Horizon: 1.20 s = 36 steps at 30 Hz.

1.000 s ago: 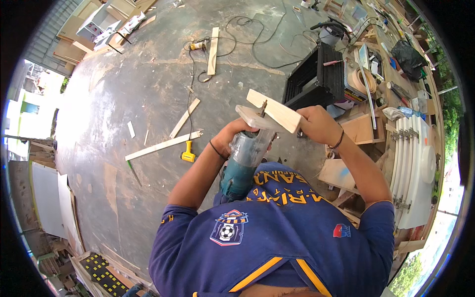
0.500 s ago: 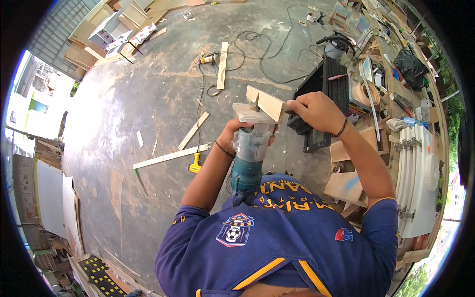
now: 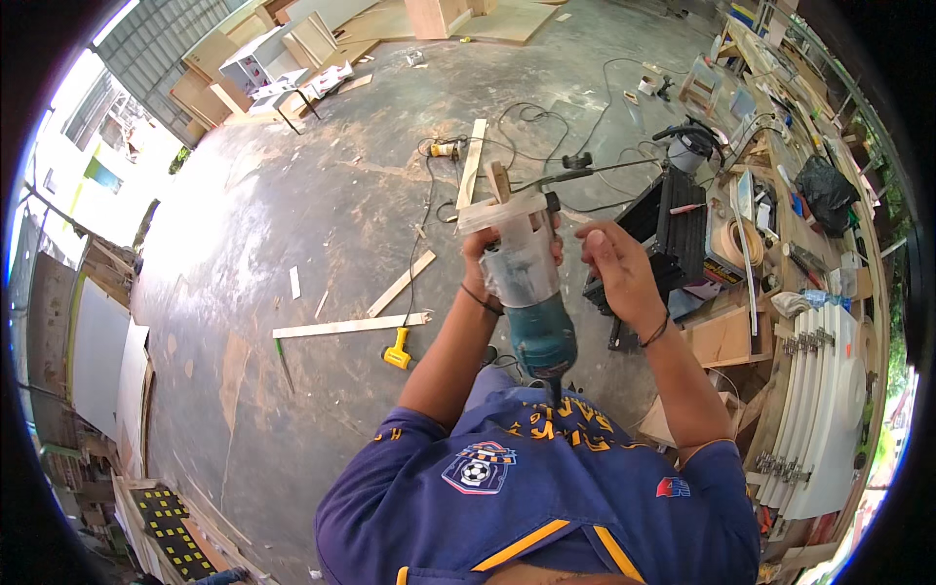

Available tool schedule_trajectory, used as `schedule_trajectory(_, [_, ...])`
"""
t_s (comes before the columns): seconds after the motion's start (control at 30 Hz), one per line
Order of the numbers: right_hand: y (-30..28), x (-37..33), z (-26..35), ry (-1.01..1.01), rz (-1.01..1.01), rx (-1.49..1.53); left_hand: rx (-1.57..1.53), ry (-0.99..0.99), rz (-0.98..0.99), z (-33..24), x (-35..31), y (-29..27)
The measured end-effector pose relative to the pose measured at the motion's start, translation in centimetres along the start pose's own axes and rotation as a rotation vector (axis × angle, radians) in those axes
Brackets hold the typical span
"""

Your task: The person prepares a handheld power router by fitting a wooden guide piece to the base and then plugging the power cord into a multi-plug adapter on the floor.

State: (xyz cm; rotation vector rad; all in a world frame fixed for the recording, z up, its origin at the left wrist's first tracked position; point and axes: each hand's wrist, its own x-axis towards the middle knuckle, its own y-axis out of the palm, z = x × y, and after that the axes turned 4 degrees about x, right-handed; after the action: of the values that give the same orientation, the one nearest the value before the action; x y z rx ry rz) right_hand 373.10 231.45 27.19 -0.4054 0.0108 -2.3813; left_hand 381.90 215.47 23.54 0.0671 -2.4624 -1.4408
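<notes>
My left hand [image 3: 478, 255] grips a trim router [image 3: 534, 327], its fingers wrapped round the clear housing below the flat clear base plate [image 3: 502, 212]. The router is upside down, its teal body pointing down toward my shirt. A pale wood piece [image 3: 499, 181] shows end-on at the base plate; whether it touches the bit is hidden. To the right of the router, my right hand [image 3: 624, 268] hovers apart from it, fingers loosely bent and holding nothing visible.
A dark bar [image 3: 575, 176] shows beyond the router, beside an open black case [image 3: 673, 224]. Wood strips [image 3: 351, 325], a yellow-handled tool [image 3: 397, 349] and cables [image 3: 531, 109] lie on the floor. A cluttered workbench [image 3: 770, 146] lines the right side.
My right hand has let go of the wood piece and drawn back from the router. The wood piece has turned from broadside to end-on. The view has shifted, showing more of the far floor.
</notes>
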Motion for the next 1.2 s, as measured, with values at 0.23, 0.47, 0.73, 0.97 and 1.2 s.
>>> schedule_trajectory(0.23, [1.1,0.2,1.1,0.159,0.006,0.188,-0.044,-0.051,-0.015,2.3,-0.8,0.6])
schedule_trajectory(0.47, [-0.3,1.0,-2.5,0.220,-0.034,0.210,0.221,-0.177,-0.123,2.8,-0.2,-0.1])
schedule_trajectory(0.73, [1.2,0.4,-1.2,0.244,-0.067,0.430,0.114,-0.246,-0.170,3.4,-0.5,-0.6])
schedule_trajectory(0.97, [1.2,0.2,-2.1,0.186,-0.075,0.333,0.009,-0.226,-0.090,4.6,-0.2,-3.1])
schedule_trajectory(1.2, [1.2,-0.2,-2.5,0.152,-0.090,0.254,0.062,-0.197,-0.088,4.9,-0.7,-3.2])
